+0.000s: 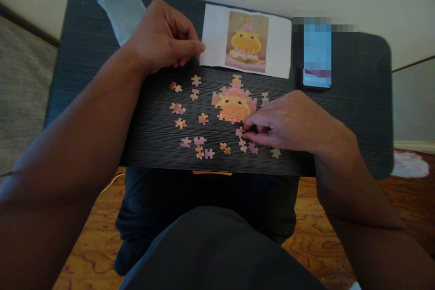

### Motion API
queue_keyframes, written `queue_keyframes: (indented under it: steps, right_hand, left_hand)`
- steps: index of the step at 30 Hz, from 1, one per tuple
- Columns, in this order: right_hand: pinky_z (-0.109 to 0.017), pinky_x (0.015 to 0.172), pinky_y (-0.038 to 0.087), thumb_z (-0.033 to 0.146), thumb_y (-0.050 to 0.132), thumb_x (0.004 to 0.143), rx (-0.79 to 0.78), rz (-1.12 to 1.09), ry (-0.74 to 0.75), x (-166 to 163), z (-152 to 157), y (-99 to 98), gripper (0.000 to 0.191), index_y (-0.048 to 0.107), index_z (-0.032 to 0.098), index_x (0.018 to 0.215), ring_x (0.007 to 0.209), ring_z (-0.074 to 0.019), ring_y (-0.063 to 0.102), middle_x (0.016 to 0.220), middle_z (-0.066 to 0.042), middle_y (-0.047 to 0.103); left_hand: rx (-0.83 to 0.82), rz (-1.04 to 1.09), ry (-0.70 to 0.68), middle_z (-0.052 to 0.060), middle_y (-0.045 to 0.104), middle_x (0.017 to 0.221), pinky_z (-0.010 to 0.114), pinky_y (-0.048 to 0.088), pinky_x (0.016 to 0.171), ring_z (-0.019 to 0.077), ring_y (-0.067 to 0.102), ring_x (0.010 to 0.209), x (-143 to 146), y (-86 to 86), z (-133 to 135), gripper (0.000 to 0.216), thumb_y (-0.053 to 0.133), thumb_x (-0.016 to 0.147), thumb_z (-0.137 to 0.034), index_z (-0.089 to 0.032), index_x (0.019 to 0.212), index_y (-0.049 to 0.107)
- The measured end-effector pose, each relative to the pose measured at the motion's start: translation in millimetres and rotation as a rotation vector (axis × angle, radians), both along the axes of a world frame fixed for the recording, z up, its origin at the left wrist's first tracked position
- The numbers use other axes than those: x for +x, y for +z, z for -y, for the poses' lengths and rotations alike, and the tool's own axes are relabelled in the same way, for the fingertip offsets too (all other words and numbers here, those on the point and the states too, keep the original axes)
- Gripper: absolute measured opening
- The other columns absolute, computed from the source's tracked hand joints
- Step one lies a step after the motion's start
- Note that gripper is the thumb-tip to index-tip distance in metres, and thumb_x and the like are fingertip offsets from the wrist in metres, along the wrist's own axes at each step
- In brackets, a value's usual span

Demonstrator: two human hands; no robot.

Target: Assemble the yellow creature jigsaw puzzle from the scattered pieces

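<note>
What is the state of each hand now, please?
Left hand: at the edge of the printed sheet; grip cannot be told.
Right hand: holding a pinkish puzzle piece.

Pink piece (pixel 239 132) beside partly assembled puzzle (pixel 234 108)

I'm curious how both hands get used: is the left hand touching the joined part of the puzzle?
Apart. The head view shows dark tabletop and loose pieces between the left hand and the joined part of the puzzle.
</note>
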State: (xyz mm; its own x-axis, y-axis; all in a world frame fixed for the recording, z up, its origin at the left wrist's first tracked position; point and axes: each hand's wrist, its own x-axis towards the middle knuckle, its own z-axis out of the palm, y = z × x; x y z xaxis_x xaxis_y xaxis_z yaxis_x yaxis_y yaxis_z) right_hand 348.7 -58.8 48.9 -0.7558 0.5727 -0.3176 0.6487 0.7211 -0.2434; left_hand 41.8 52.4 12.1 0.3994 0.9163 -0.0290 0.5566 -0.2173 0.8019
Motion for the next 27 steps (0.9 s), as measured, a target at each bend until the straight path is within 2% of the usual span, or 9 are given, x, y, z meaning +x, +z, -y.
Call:
queue_keyframes:
  steps: [6, 10, 16, 22, 27]
  right_hand:
    - [-0.034, 0.073, 0.038, 0.04, 0.058, 0.111, 0.027, -0.066, 0.018, 9, -3, -3.6, 0.033, 0.088, 0.025, 0.109, 0.078, -0.0197, 0.073, 0.092, -0.005, 0.085]
    - [-0.036, 0.071, 0.037, 0.039, 0.056, 0.108, 0.064, -0.113, -0.057, 14, -3, 0.2, 0.034, 0.087, 0.025, 0.104, 0.072, -0.0197, 0.068, 0.083, -0.003, 0.081]
    - [-0.037, 0.071, 0.038, 0.039, 0.054, 0.106, 0.043, -0.116, -0.125, 13, -1, 7.1, 0.034, 0.084, 0.028, 0.095, 0.073, -0.0214, 0.067, 0.079, -0.002, 0.079]
    - [-0.039, 0.074, 0.041, 0.04, 0.055, 0.106, 0.028, -0.141, -0.131, 18, -3, 3.8, 0.033, 0.085, 0.026, 0.099, 0.075, -0.0223, 0.069, 0.084, -0.004, 0.08]
    - [-0.038, 0.073, 0.038, 0.038, 0.054, 0.107, 0.044, -0.193, -0.152, 23, -5, 5.0, 0.034, 0.084, 0.026, 0.099, 0.073, -0.0211, 0.067, 0.08, -0.003, 0.078]
  left_hand:
    - [-0.004, 0.007, 0.022, -0.008, 0.059, 0.054, 0.033, 0.027, 0.05, 0.0091, 0.039, 0.05, 0, 1.6, 3, 0.02, 0.076, 0.091, -0.046, -0.03, 0.079, 0.076]
    - [-0.011, 0.007, 0.003, -0.009, 0.061, 0.051, 0.033, 0.027, 0.053, 0.0094, 0.037, 0.055, -2, -2.6, 0, 0.023, 0.078, 0.094, -0.047, -0.029, 0.08, 0.074]
    - [0.001, 0.003, -0.031, -0.01, 0.062, 0.05, 0.036, 0.027, 0.051, 0.0087, 0.038, 0.053, -5, -4.5, -3, 0.025, 0.079, 0.096, -0.049, -0.027, 0.083, 0.075]
    - [0.015, -0.014, -0.056, -0.009, 0.062, 0.049, 0.036, 0.026, 0.054, 0.0096, 0.037, 0.056, -6, -5.1, -5, 0.026, 0.076, 0.099, -0.049, -0.027, 0.085, 0.074]
    - [0.0, -0.008, -0.045, -0.01, 0.061, 0.05, 0.035, 0.026, 0.056, 0.0087, 0.035, 0.058, -7, -6.1, -5, 0.027, 0.079, 0.1, -0.046, -0.024, 0.086, 0.075]
